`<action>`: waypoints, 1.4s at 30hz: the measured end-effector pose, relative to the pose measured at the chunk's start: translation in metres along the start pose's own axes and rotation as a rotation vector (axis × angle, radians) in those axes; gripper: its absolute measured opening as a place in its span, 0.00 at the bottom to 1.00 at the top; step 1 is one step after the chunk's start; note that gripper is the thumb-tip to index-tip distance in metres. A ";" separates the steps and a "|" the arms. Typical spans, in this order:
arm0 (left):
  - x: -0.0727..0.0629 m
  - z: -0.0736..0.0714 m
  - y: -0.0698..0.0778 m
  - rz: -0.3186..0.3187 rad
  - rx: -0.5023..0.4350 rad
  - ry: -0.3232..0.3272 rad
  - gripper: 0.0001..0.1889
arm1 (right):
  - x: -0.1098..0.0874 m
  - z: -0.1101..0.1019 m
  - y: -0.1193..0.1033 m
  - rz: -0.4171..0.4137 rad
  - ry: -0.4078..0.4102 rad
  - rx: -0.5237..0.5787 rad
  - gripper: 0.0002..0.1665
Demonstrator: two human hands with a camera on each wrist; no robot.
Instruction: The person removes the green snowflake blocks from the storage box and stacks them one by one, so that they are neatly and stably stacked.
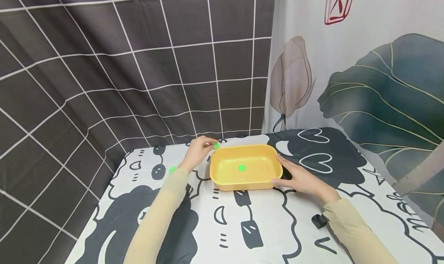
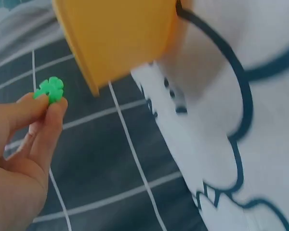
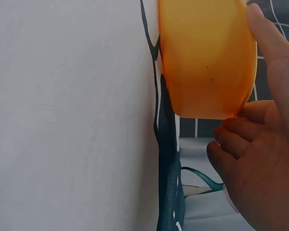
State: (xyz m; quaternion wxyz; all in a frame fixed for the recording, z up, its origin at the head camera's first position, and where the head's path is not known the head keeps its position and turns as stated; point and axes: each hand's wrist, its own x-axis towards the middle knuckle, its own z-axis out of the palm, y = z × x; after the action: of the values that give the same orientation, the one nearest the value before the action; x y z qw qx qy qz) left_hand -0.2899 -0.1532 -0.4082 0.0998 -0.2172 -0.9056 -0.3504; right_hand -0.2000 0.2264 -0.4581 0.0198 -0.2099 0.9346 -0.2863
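A yellow plastic basin [image 1: 246, 186] with rounded corners stands on the patterned cloth. Inside it, on the bottom, lies a small green piece [image 1: 242, 167]. My left hand [image 1: 199, 153] is just beyond the basin's left back corner and pinches a green flower-shaped piece [image 2: 52, 89] between thumb and fingers. In the left wrist view this piece is apart from the basin wall. My right hand [image 1: 301, 178] holds the basin's right end, thumb at the near corner and fingers at the far one; the right wrist view shows curled fingertips against its rim.
Another green piece [image 1: 172, 170] lies on the cloth, partly behind my left sleeve. A small black device [image 1: 319, 221] is at my right cuff. A dark gridded curtain [image 1: 194, 67] hangs behind the cloth-covered surface [image 1: 270, 217], with a white leaf-printed curtain [image 1: 312, 110] at right.
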 end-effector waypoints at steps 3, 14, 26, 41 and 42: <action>-0.007 -0.012 -0.005 -0.024 0.013 0.011 0.11 | 0.000 0.000 0.000 0.001 0.001 0.002 0.64; -0.041 -0.063 -0.034 -0.114 0.029 0.107 0.11 | 0.001 0.000 0.000 0.002 -0.001 0.011 0.65; -0.090 -0.092 -0.069 -0.273 0.022 0.212 0.13 | 0.002 -0.003 0.000 0.002 -0.006 0.014 0.65; -0.098 -0.076 -0.092 -0.469 -0.073 0.079 0.14 | 0.004 -0.001 0.000 0.003 -0.008 0.009 0.64; -0.099 -0.075 -0.094 -0.477 -0.071 0.077 0.14 | 0.004 -0.002 0.000 0.000 -0.009 0.009 0.64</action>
State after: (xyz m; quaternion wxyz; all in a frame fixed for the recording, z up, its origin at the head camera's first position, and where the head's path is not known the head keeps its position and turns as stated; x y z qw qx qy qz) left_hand -0.2435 -0.2977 -0.4412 0.0409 0.0131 -0.9140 -0.4035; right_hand -0.2040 0.2254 -0.4563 0.0251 -0.2114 0.9332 -0.2895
